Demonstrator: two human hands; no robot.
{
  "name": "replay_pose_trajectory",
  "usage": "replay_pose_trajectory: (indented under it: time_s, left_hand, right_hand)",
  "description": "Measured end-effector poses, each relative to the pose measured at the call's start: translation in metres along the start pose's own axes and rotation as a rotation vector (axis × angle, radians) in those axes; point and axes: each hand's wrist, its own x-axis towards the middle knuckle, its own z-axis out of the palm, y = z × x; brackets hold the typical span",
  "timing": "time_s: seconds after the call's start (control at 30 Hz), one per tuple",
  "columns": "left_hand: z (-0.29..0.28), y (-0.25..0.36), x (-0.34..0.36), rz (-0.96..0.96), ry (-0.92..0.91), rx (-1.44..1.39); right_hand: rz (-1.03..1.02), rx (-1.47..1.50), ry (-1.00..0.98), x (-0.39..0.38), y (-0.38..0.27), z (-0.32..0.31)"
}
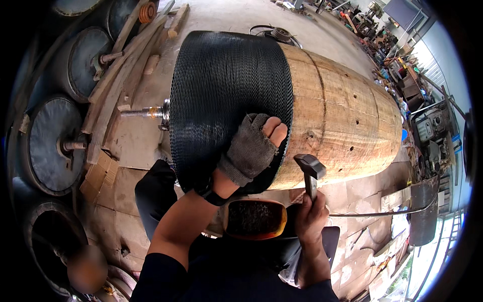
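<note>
A large wooden roller [347, 110] lies across in front of me, its left part wrapped in black ridged, wire-like strip [226, 75]. My left hand [254, 146], in a grey fingerless glove, rests on the wrapped part near its right edge. Its fingers are curled closed, and whatever they may pinch is hidden. A hammer [313, 171] is in my right hand [312, 216], raised just off the bare wood with its head up. Close to my lap sits an oval tub [283, 224] with a yellow-orange rim, holding many small dark pieces, perhaps nails.
A metal shaft [143, 112] sticks out of the roller's left end. Timber beams [113, 95] and metal-ended drums [53, 143] line the left side. Beyond the roller a wheel-like part [280, 34] lies on the floor. Tools and scrap [382, 55] crowd the right wall.
</note>
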Motion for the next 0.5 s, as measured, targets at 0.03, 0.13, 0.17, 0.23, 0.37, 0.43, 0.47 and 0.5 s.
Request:
replay_pose_trajectory:
  time_s: [0.03, 0.13, 0.17, 0.23, 0.37, 0.43, 0.47, 0.5]
  left_hand:
    - [0.000, 0.001, 0.002, -0.003, -0.002, 0.001]
    - [0.002, -0.001, 0.003, -0.008, 0.006, -0.014]
    - [0.001, -0.002, 0.002, -0.008, 0.011, -0.020]
    - [0.000, -0.002, 0.000, 0.000, -0.003, -0.016]
    - [0.000, 0.000, 0.003, -0.014, 0.003, -0.019]
    - [-0.001, -0.002, 0.003, -0.005, -0.003, -0.023]
    - [-0.002, -0.002, 0.003, 0.001, -0.008, -0.027]
    - [-0.001, -0.002, 0.003, 0.000, -0.003, -0.032]
  right_hand:
    - [-0.026, 0.013, 0.006, 0.000, -0.003, -0.003]
    - [-0.136, -0.006, 0.006, 0.008, -0.009, -0.007]
    - [-0.091, -0.055, -0.048, 0.011, -0.007, -0.006]
    - [0.001, -0.153, -0.156, 0.013, -0.001, -0.004]
    - [0.031, -0.012, -0.013, 0.007, -0.006, -0.014]
    - [-0.039, 0.000, 0.006, 0.006, -0.012, -0.016]
    - [-0.081, -0.012, 0.008, 0.007, -0.014, -0.015]
    - [-0.124, -0.024, 0.009, 0.009, -0.015, -0.013]
